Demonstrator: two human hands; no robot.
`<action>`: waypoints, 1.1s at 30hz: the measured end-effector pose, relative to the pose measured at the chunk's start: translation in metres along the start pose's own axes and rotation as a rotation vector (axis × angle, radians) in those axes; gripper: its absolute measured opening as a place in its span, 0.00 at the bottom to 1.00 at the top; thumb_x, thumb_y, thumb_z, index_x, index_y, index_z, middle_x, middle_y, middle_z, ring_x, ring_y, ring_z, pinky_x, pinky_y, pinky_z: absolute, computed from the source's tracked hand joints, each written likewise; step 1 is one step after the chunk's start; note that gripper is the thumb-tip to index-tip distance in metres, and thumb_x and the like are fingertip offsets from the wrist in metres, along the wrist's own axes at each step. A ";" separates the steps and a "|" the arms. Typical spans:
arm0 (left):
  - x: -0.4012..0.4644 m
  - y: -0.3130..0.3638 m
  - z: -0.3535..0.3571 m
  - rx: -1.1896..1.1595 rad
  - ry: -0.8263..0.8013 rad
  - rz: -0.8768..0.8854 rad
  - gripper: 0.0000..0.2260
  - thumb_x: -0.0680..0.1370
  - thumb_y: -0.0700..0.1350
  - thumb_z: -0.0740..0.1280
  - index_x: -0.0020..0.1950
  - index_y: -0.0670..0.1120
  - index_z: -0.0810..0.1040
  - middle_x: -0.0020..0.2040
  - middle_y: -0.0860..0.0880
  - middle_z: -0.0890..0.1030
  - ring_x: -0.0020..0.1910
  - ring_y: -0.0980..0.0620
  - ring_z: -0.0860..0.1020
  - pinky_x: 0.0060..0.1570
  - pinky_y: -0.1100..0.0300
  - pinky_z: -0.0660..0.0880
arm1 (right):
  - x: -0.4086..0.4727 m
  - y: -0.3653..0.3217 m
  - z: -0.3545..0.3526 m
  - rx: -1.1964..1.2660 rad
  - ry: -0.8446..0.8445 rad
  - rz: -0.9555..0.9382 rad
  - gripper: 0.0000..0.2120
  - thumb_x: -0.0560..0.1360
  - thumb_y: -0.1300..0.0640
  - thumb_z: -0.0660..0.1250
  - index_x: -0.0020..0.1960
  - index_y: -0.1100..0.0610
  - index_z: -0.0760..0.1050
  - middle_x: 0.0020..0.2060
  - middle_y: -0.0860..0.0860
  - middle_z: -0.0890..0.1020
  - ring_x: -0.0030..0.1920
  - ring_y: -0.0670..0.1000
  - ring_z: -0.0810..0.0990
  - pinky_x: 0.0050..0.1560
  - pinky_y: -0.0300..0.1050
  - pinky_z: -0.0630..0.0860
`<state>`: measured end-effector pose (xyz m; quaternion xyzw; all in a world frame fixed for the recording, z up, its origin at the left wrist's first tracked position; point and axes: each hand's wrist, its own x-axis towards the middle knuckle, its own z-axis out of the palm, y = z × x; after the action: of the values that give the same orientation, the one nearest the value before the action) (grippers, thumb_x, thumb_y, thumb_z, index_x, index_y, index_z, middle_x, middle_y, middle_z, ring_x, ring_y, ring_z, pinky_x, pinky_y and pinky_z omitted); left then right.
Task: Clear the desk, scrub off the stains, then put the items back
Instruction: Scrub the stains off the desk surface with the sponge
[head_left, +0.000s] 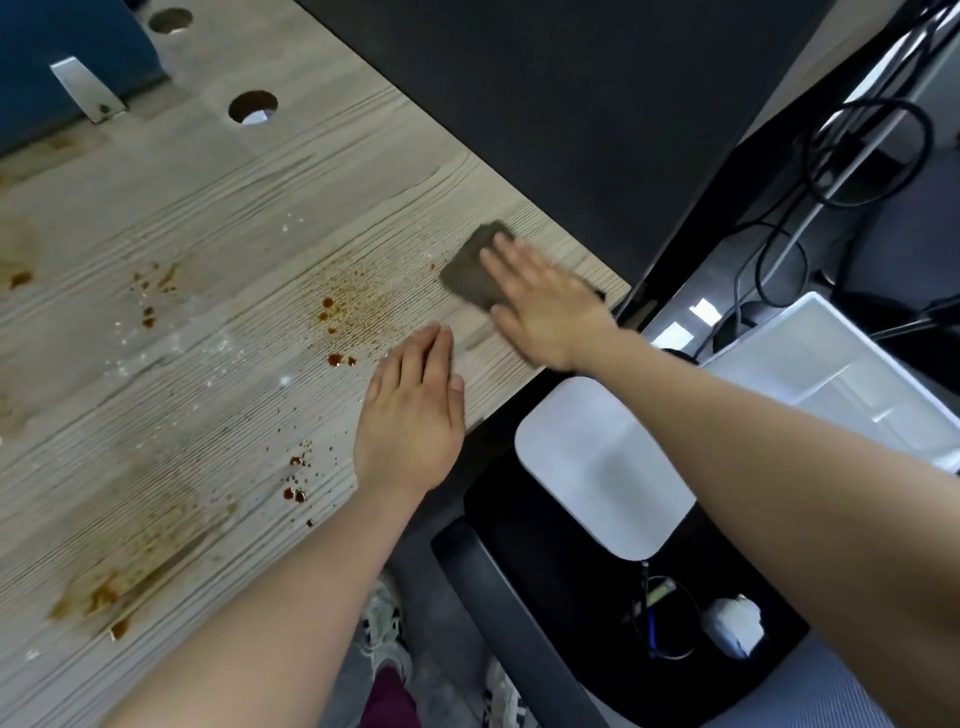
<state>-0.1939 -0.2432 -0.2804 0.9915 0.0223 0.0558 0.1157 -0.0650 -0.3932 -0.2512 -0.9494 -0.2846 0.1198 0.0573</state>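
The light wood-grain desk (218, 197) carries brown stains: a speckled patch (358, 306) near the middle, drops (296, 488) by the front edge, and smears (104, 592) at the lower left. A grey-brown cloth (475, 270) lies flat near the desk's right corner. My right hand (540, 306) presses on the cloth with straight fingers and looks motion-blurred. My left hand (410, 410) rests flat on the desk near the front edge, fingers straight, holding nothing.
Two round cable holes (253, 107) pierce the desk's far side beside a blue divider (62, 52). A black chair (571, 571) below the desk edge holds a white pad (597, 467), a cable and a small white object. A white bin (841, 374) sits at right.
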 end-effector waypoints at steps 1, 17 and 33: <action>-0.001 0.000 0.000 -0.005 0.000 0.000 0.21 0.82 0.49 0.51 0.74 0.43 0.62 0.72 0.46 0.67 0.70 0.47 0.65 0.70 0.52 0.60 | 0.007 0.008 -0.003 0.010 0.001 0.066 0.29 0.82 0.46 0.47 0.78 0.53 0.40 0.77 0.51 0.40 0.76 0.50 0.40 0.74 0.46 0.40; -0.002 -0.033 -0.031 -0.112 0.071 -0.145 0.20 0.81 0.49 0.53 0.70 0.41 0.69 0.67 0.44 0.71 0.67 0.44 0.67 0.68 0.51 0.61 | 0.014 0.008 -0.003 0.023 0.025 0.219 0.30 0.81 0.44 0.46 0.78 0.53 0.40 0.77 0.51 0.39 0.76 0.50 0.39 0.74 0.48 0.42; -0.025 -0.074 -0.030 -0.004 0.069 -0.387 0.20 0.82 0.49 0.53 0.73 0.45 0.65 0.70 0.44 0.67 0.67 0.42 0.64 0.68 0.45 0.61 | -0.001 -0.117 0.029 0.059 0.026 -0.066 0.28 0.82 0.44 0.45 0.78 0.51 0.40 0.77 0.51 0.40 0.76 0.50 0.38 0.73 0.47 0.38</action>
<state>-0.2244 -0.1656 -0.2709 0.9660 0.2162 0.0663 0.1252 -0.1345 -0.2955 -0.2587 -0.9388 -0.3115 0.1139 0.0927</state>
